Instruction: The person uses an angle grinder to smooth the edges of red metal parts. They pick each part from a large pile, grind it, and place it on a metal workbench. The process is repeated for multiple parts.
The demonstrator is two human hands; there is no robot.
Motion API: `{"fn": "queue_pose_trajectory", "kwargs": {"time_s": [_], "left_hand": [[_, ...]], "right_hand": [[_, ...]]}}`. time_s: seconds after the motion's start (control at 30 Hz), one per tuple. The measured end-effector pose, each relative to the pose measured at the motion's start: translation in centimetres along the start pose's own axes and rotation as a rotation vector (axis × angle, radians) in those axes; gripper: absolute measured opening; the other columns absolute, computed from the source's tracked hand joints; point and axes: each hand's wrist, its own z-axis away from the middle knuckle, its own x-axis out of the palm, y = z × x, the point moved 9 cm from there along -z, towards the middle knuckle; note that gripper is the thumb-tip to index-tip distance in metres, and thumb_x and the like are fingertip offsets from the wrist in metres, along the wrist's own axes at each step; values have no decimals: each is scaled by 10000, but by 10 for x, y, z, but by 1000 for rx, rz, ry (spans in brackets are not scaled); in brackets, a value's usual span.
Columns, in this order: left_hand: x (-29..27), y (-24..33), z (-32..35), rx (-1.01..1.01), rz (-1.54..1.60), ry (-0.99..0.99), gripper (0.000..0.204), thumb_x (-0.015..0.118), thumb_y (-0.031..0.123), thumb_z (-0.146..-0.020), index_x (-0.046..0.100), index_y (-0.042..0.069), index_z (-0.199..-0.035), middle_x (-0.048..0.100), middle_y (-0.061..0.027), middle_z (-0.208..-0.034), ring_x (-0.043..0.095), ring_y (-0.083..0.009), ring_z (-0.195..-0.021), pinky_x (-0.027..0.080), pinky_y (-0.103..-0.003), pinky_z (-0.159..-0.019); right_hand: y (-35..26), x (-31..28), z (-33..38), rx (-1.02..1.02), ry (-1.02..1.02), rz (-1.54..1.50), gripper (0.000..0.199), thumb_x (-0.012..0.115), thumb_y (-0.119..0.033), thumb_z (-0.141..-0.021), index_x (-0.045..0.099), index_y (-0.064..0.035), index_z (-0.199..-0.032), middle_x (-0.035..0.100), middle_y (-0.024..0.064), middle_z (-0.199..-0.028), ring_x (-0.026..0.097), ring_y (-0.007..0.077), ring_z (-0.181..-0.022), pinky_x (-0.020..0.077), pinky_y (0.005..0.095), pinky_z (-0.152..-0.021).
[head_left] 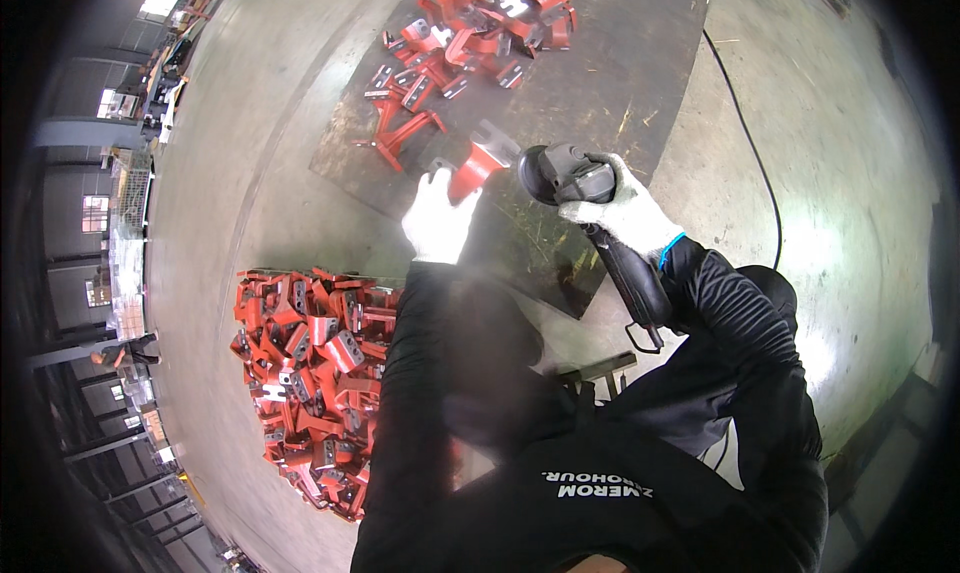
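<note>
My left hand [437,218], in a white glove, is closed on a red metal bracket [474,170] whose forked end is bare silver metal. My right hand [632,210], also gloved in white with a blue cuff edge, grips an angle grinder [572,176] around its head. The grinder's dark disc [537,175] faces the bracket's forked end, close to it; whether they touch I cannot tell. Its long black body slants down below my right hand. Just beyond the bracket, several loose red brackets [408,133] lie on a dark sheet.
A large heap of red brackets [315,363] stands beside my left arm. Another pile [480,23] lies at the far end of the dark sheet [640,83]. A black cable [745,108] runs over the concrete floor at right. A metal frame part [603,369] sits near my legs.
</note>
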Motion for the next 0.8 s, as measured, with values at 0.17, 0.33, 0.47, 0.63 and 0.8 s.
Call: {"fn": "queue_pose_trajectory", "kwargs": {"time_s": [0.17, 0.33, 0.47, 0.63, 0.8], "left_hand": [[4, 5, -1, 25, 11, -29, 581, 845, 476, -820, 674, 119, -1245, 684, -94, -1109, 713, -333, -934, 583, -436, -773], [4, 9, 4, 54, 9, -45, 560, 852, 460, -814, 680, 113, -1219, 686, -94, -1121, 717, -329, -928, 588, -434, -760], [2, 11, 3, 52, 3, -47, 552, 858, 431, -810, 685, 110, -1225, 687, -94, -1156, 721, -330, -934, 589, -428, -774], [4, 16, 6, 66, -5, -99, 543, 856, 402, -813, 694, 116, -1246, 680, -102, -1211, 728, -327, -954, 587, -418, -800], [12, 18, 12, 86, 18, -135, 523, 854, 348, -805, 696, 129, -1253, 681, -100, -1225, 733, -329, -943, 588, -418, -800]], "right_hand": [[9, -2, -10, -87, -5, -60, 876, 938, -301, -778, 467, -64, -1477, 650, 106, -1240, 633, 170, -1108, 566, 352, -923], [-11, 5, -3, -36, -17, -59, 910, 920, -225, -791, 418, 2, -1515, 627, 146, -1335, 612, 215, -1210, 501, 356, -1057], [-9, 2, -1, 10, -31, 17, 919, 924, -237, -788, 417, -5, -1519, 621, 151, -1344, 604, 222, -1224, 500, 358, -1058], [-10, 5, -1, -23, -33, -41, 934, 931, -242, -785, 414, -15, -1529, 615, 149, -1348, 606, 224, -1217, 510, 357, -1041], [-8, 5, -9, -36, -31, -125, 930, 937, -231, -776, 424, -19, -1522, 620, 145, -1331, 610, 212, -1196, 515, 355, -1027]]}}
